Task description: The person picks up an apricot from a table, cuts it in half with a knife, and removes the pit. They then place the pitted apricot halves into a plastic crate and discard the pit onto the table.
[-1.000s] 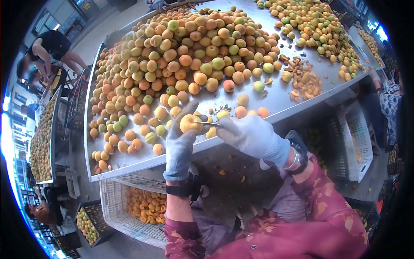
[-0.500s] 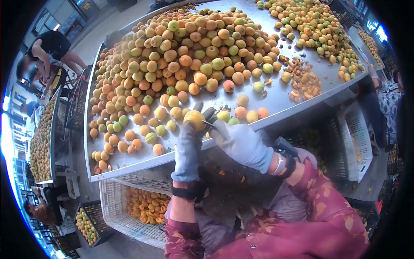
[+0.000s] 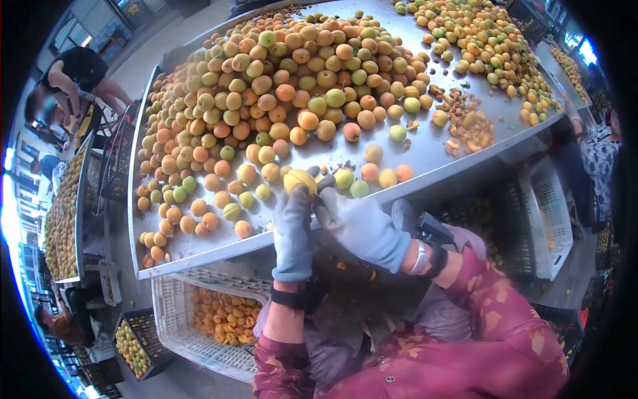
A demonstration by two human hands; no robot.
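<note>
My left hand, in a grey and white glove, grips a yellow apricot at the table's near edge. A dark line, apparently a cut, runs along the fruit. Close against it is my gloved right hand, its fingers closed on a small knife that is now mostly hidden. Just beyond the hands, several loose apricots lie on the metal table. A large heap of whole apricots rises behind them, and a pile of brownish pits sits to the right.
Below the table's near edge stands a white crate holding apricot halves. Another white crate leans at right, and a black crate of fruit is at lower left. A second apricot heap lies far right. Other people work at left.
The apricot has turned in my left hand and its lengthwise line shows more. My right hand has drawn slightly toward me, and the blade seen earlier is now mostly hidden.
</note>
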